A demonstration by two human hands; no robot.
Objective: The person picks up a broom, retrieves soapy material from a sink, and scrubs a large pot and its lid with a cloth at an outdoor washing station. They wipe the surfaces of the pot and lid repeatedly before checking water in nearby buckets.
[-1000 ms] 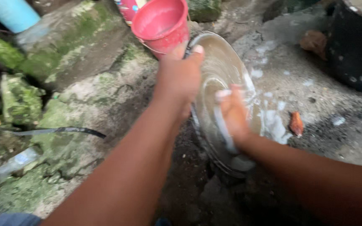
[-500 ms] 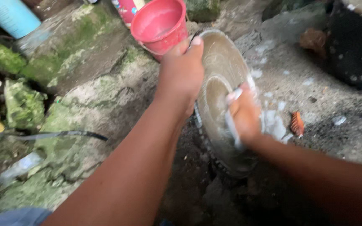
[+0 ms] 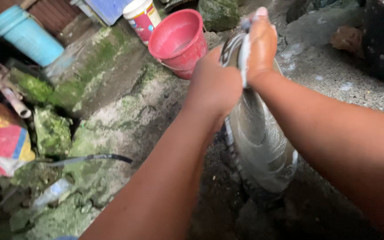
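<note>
Mossy, wet concrete ground outdoors, red plastic bucket (image 3: 179, 41) at the far side. Left hand (image 3: 214, 84) clamped the round soapy metal plate (image 3: 258, 133) upright on edge, steadying it; right hand (image 3: 259, 42) closed over its top rim, rubbing.

We see a round metal plate (image 3: 263, 146), grey and dull, standing almost on edge in the middle right of the frame, its wet, soapy inner face turned to the right. Its lower rim sits low near the dark ground at bottom centre, its upper rim reaches the top centre. A pale scrubbing strip (image 3: 244, 55) runs down over that upper rim, white and thin. Suds streak the plate's face.
</note>
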